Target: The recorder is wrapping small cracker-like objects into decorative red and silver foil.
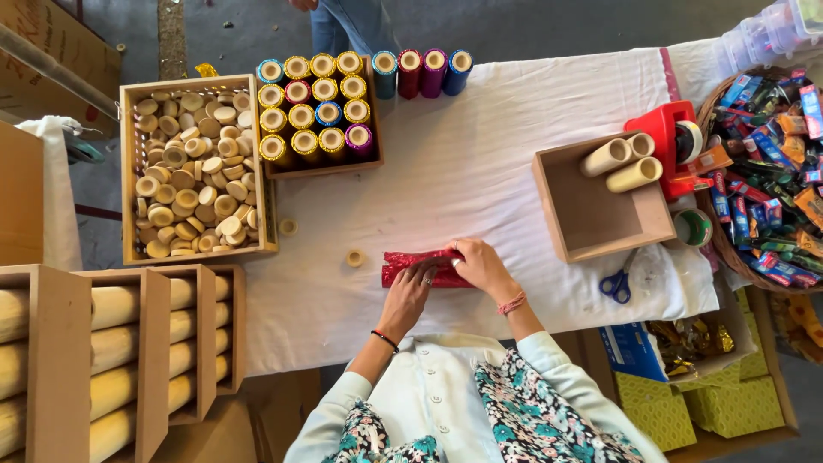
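Red foil tube (411, 267): a shiny red wrapped tube lying on its side on the white cloth, near the table's front edge, right before the person.
Left hand (410, 291): laid over the tube's middle, fingers bent down on the foil; a ring on one finger and a dark band at the wrist.
Right hand (480, 266): closed over the tube's right end, fingers curled round it; a pink band at the wrist.
White cloth (480, 146): covers the whole tabletop, creased in places, with a pink stripe near its right side.
Loose caps (355, 257): one small round cap just left of the tube, another (289, 226) nearer the crate.
Crate of caps (195, 167): a wooden box at the left, heaped with pale round discs.
Box of wrapped tubes (315, 107): upright tubes in gold, pink, blue and purple foil; four more (422, 70) stand beside it.
Open box (600, 201): at the right, with bare cardboard tubes (621, 163) leaning on its far rim.
Scissors (617, 283): blue-handled, by the box's front corner.
Basket (771, 171): full of bright small packets, at the far right.
Wooden racks (111, 343): at lower left, holding long pale tubes.
Room: grey floor beyond the table, where another person's legs (347, 26) stand.
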